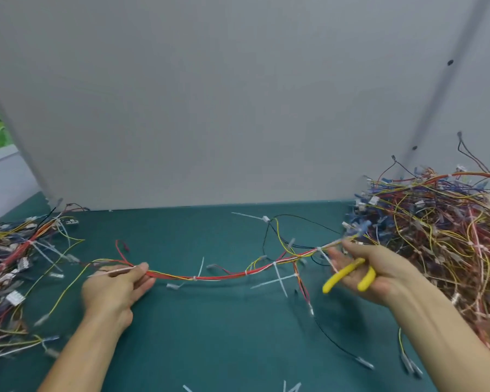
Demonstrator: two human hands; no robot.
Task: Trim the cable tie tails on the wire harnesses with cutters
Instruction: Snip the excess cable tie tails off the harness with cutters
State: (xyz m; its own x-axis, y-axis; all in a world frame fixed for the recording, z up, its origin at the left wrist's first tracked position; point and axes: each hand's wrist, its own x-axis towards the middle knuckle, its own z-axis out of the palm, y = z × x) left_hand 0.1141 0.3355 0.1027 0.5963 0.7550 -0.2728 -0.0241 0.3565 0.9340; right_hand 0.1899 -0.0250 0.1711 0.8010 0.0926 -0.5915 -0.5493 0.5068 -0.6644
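One harness (224, 276) — left hand (111, 290) pinches, right hand (379, 273) grips cutters (341, 275), blades hidden.

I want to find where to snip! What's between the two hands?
In the head view, a red and yellow wire harness hangs between the left hand and the right hand holding cutters, with white cable tie tails sticking out.

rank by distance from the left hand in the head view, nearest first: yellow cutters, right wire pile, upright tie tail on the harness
1. Upright tie tail, just right of the left hand
2. Yellow cutters, in the right hand
3. Right wire pile, far right
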